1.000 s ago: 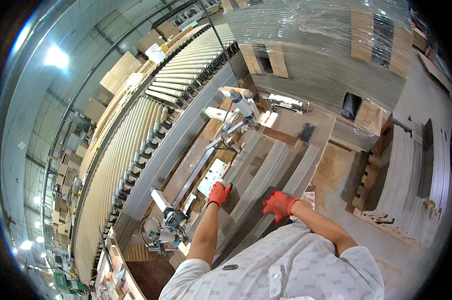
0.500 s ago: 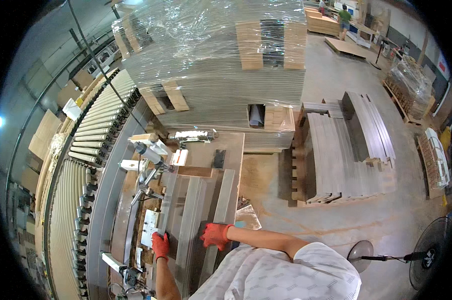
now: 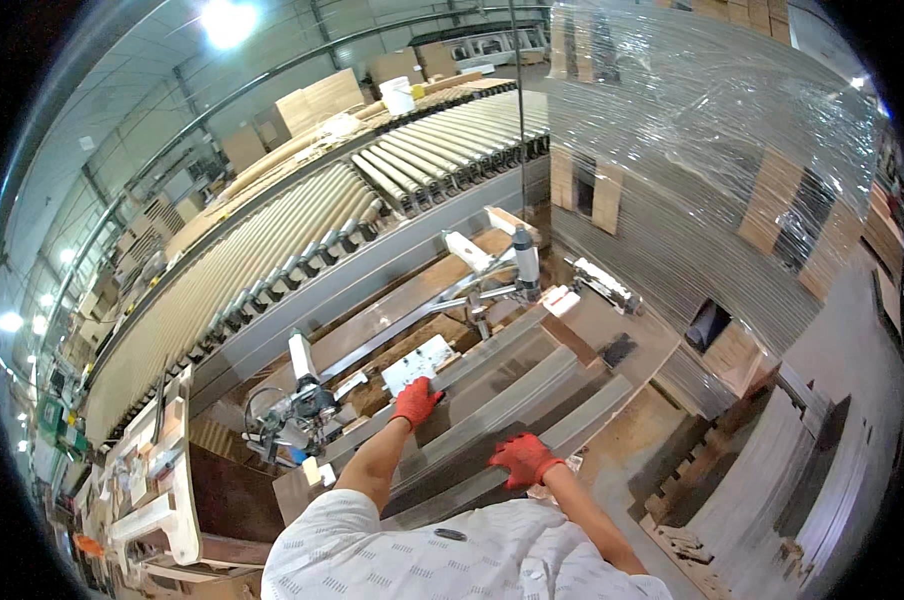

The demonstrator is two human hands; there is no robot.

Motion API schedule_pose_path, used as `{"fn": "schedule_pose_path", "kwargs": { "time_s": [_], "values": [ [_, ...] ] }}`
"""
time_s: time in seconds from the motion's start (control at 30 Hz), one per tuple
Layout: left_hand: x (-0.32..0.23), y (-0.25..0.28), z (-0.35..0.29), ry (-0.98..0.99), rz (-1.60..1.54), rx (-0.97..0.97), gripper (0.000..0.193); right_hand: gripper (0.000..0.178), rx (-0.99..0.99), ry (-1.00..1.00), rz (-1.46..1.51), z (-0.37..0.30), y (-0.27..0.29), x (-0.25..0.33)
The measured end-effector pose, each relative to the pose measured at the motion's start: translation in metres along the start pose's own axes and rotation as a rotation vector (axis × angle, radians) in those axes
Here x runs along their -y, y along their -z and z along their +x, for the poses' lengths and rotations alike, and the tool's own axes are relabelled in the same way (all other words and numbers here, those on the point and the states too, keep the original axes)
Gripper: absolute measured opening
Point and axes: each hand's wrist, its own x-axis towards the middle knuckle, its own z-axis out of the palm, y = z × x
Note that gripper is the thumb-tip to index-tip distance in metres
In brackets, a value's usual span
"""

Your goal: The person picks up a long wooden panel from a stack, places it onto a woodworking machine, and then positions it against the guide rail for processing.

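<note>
Long grey-brown planks lie in three parallel rows on a worktable [image 3: 644,352]. My left hand [image 3: 416,402], in a red glove, is closed over the far plank [image 3: 487,352], its thumb toward the dark gap beside it. Next to that hand is a white metal plate [image 3: 418,365]. My right hand [image 3: 525,461], also red-gloved, reaches over the near plank [image 3: 587,412] with its fingers spread and nothing in them. Between the hands runs the middle plank row [image 3: 502,408], touched by neither. Undersides of both hands are hidden.
Beyond the table edge stand a clamp-like device with a grey cylinder [image 3: 525,258] and another mechanism with hoses [image 3: 307,415]. A roller conveyor [image 3: 282,240] runs behind. A film-wrapped panel stack [image 3: 662,180] stands at far right, and stacked boards [image 3: 752,490] at near right.
My view has swung left, bringing more of the conveyor and a side bench into sight. Both hands stay at the planks; the right hand's fingers are now more spread.
</note>
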Motion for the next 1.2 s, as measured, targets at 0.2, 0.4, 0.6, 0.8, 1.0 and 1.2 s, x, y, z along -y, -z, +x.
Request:
{"fn": "schedule_pose_path", "kwargs": {
  "time_s": [0.2, 0.4, 0.6, 0.8, 1.0, 1.2],
  "values": [
    [0.002, 0.019, -0.007, -0.049, 0.018, -0.086, 0.055, 0.058, 0.094, -0.029, 0.013, 0.005, 0.003, 0.004],
    [-0.006, 0.047, -0.03, -0.164, -0.232, 0.04, 0.052, 0.06, 0.034, 0.026, -0.013, 0.005, 0.004, 0.003],
    [-0.091, 0.122, -0.103, -0.23, -0.205, -0.097, 0.05, 0.064, 0.071, -0.02, -0.031, -0.002, 0.001, 0.001],
    [-0.089, 0.136, -0.183, -0.169, -0.094, -0.083, 0.054, 0.073, 0.072, 0.01, 0.011, 0.007, -0.013, -0.003],
    [-0.08, 0.115, -0.209, -0.077, -0.117, -0.028, 0.057, 0.071, -0.007, -0.022, -0.007, 0.0, -0.008, 0.002],
    [-0.079, 0.111, -0.203, -0.178, -0.071, -0.146, 0.068, 0.064, -0.12, 0.084, 0.101, -0.004, -0.006, 0.005]
  ]
}}
